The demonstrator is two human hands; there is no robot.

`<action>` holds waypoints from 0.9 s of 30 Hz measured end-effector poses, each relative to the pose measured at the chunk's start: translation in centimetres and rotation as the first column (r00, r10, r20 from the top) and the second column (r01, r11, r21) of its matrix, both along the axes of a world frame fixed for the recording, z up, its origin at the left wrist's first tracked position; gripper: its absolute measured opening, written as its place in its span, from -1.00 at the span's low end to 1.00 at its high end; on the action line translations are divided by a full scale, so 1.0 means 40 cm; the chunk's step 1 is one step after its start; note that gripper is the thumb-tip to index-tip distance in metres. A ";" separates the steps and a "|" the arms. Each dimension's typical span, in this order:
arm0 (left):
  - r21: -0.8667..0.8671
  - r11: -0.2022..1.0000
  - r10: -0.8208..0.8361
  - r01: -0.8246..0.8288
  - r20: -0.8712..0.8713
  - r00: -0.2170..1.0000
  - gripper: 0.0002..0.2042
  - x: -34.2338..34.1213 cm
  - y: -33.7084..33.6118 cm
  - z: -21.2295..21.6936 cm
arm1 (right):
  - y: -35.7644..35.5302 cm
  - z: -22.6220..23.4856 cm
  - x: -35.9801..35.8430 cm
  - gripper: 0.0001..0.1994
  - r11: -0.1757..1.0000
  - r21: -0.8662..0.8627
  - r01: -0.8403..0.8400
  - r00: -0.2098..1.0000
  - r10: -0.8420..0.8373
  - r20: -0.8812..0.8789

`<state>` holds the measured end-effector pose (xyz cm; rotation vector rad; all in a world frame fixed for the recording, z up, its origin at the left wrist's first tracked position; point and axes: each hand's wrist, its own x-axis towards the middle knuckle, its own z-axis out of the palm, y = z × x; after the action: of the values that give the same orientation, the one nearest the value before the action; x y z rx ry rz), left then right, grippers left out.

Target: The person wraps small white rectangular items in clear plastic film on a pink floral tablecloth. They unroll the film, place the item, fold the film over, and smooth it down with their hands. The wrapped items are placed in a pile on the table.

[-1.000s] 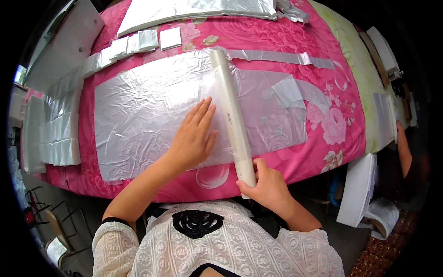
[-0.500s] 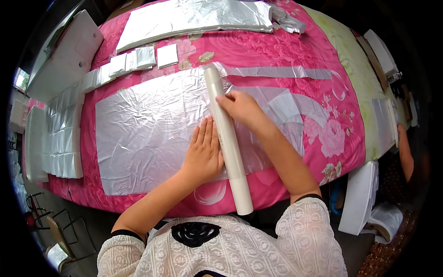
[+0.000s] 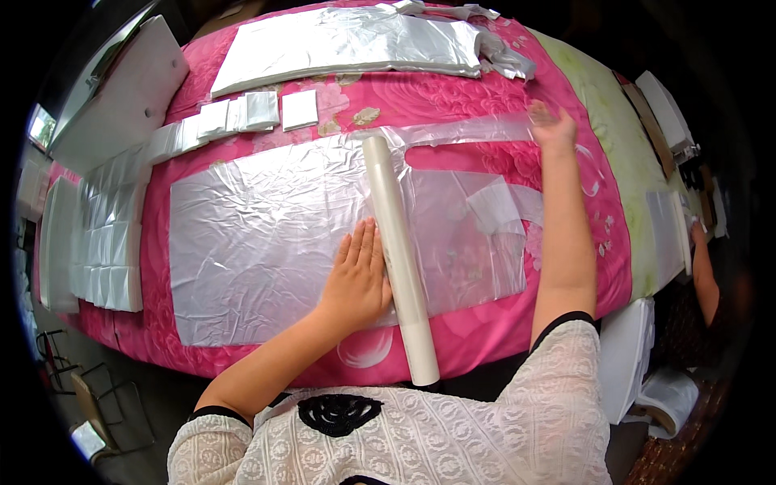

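A long white roll (image 3: 398, 250) of clear plastic film lies across a pink flowered table cover (image 3: 453, 97), from the near edge toward the middle. A wide crinkled sheet of film (image 3: 259, 242) spreads to its left, with cut pieces of film (image 3: 477, 234) to its right. My left hand (image 3: 356, 279) lies flat on the sheet, fingers apart, its edge against the roll. My right hand (image 3: 552, 125) reaches far to the right, fingers spread, over a narrow strip of film (image 3: 469, 133); it looks blurred.
Folded white squares (image 3: 242, 113) sit in a row behind the sheet, and more are stacked at the left edge (image 3: 105, 242). A big folded film pile (image 3: 347, 40) lies at the back. Another person's arm (image 3: 703, 267) shows at the right, by a green cloth (image 3: 622, 137).
My right hand left the near end of the roll, passed its far end, and now stretches out to the far right. My left hand stayed flat beside the roll.
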<state>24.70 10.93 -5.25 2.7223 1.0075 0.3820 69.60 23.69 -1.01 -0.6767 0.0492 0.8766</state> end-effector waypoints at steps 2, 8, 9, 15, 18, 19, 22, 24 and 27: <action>-0.012 1.000 0.015 -0.014 0.016 1.000 -0.39 -0.007 0.000 -0.003 | -0.025 0.082 0.030 -0.56 0.982 -0.008 0.188 0.981 -0.187 0.055; -0.026 0.999 0.022 -0.021 0.030 0.999 -0.39 -0.003 -0.004 0.002 | 0.008 0.244 -0.139 -0.57 0.983 0.151 -0.105 0.962 0.062 0.265; -0.033 0.999 0.021 -0.020 0.039 0.999 -0.38 -0.002 -0.004 0.004 | 0.020 0.259 -0.237 -0.60 0.966 0.142 -0.216 0.918 0.151 0.367; 0.038 0.999 -0.033 0.029 0.097 0.995 -0.37 0.003 -0.001 -0.008 | 0.016 0.173 -0.938 -0.51 0.762 -0.185 -0.621 0.287 0.440 0.851; 0.073 0.997 0.002 -0.012 0.140 0.990 -0.37 -0.022 -0.005 0.011 | -0.051 0.099 -1.258 -0.31 0.593 -0.445 -0.671 -0.116 0.508 0.853; 0.208 0.977 0.044 -0.052 0.039 0.998 -0.37 -0.018 0.005 -0.047 | -0.064 0.074 -1.348 -0.22 0.515 -0.554 -0.655 -0.332 0.463 0.822; 0.200 0.979 0.034 -0.026 -0.036 0.999 -0.41 0.028 0.002 -0.071 | -0.150 0.036 -1.483 -0.04 0.509 -0.641 -0.574 -0.523 0.375 0.766; -0.007 1.000 0.017 -0.016 0.033 0.999 -0.43 0.034 -0.007 -0.034 | -0.204 0.095 -1.513 0.03 0.391 -0.590 -0.706 -0.510 0.298 0.807; 0.082 0.997 -0.004 0.000 0.049 0.999 -0.41 0.024 0.001 -0.057 | -0.263 0.168 -1.456 -0.04 0.447 -0.366 -0.816 -0.378 0.066 0.923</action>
<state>25.65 10.97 -7.51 2.7715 0.9969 0.4989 11.37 13.16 5.72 -0.5978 -2.1917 0.9674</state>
